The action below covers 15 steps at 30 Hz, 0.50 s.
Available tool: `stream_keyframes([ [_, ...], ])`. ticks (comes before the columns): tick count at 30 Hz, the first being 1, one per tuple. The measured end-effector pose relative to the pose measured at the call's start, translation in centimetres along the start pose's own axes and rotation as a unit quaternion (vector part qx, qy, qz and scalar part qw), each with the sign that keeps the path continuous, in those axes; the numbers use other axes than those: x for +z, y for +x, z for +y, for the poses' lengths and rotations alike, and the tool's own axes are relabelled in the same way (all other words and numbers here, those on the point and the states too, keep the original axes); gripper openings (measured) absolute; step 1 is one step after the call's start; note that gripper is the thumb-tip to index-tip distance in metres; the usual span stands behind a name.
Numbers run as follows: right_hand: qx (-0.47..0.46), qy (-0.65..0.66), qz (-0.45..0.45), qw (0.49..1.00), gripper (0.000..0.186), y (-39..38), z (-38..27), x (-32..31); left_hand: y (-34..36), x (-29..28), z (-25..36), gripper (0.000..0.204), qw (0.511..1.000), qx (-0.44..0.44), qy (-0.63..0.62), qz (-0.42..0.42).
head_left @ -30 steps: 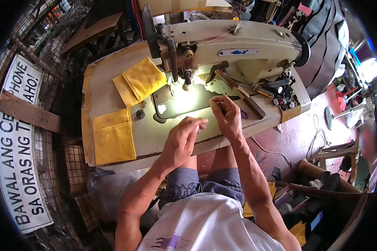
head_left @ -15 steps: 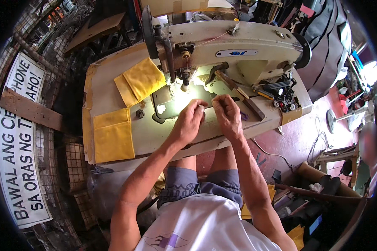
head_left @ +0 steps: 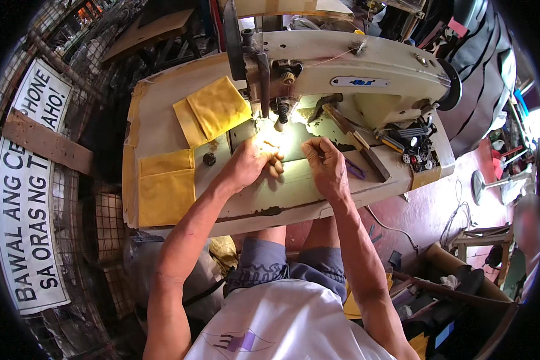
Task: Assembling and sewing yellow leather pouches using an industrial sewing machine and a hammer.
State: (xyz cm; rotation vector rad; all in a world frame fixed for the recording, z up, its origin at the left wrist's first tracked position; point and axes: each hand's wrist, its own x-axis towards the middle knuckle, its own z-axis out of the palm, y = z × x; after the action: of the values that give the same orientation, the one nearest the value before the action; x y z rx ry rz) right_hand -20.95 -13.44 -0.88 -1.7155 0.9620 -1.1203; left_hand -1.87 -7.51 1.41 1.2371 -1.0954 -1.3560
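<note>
My left hand (head_left: 250, 163) is curled under the sewing machine's (head_left: 348, 63) needle area, in the lamp's glare. Its fingers bend inward, and anything between them is lost in the brightness. My right hand (head_left: 327, 169) is raised over the front of the table, thumb and forefinger pinched together; what they hold, if anything, is too small to make out. The two hands are apart. A folded yellow cloth piece (head_left: 216, 112) lies left of the needle, and a flat yellow cloth piece (head_left: 167, 189) sits nearer me. Beside my left hand is a small dark round object (head_left: 209, 159).
Right of my right hand lie a long wooden-and-metal tool (head_left: 375, 163) and a purple-handled item (head_left: 355, 170). A tray (head_left: 427, 176) of bobbins and small tools stands at the table's right end. Wire mesh with a sign (head_left: 33, 192) borders the left; a cable (head_left: 396, 223) crosses the floor.
My left hand has moved left, away from my right hand and nearer the needle area. My right hand stays pinched. The whole view has shifted slightly.
</note>
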Motion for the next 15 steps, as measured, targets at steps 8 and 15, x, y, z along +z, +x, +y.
stream_keyframes([
  [8,0.048,-0.04,-0.036,0.997,0.014,-0.9,-1.8,0.0,-4.6,-1.7,0.5,0.027,0.993,0.007,0.087,0.074],
  [15,0.024,-0.035,-0.017,0.999,0.012,-1.1,-1.0,-0.6,-6.9,-0.3,0.6,0.042,0.999,0.026,0.004,-0.02],
])
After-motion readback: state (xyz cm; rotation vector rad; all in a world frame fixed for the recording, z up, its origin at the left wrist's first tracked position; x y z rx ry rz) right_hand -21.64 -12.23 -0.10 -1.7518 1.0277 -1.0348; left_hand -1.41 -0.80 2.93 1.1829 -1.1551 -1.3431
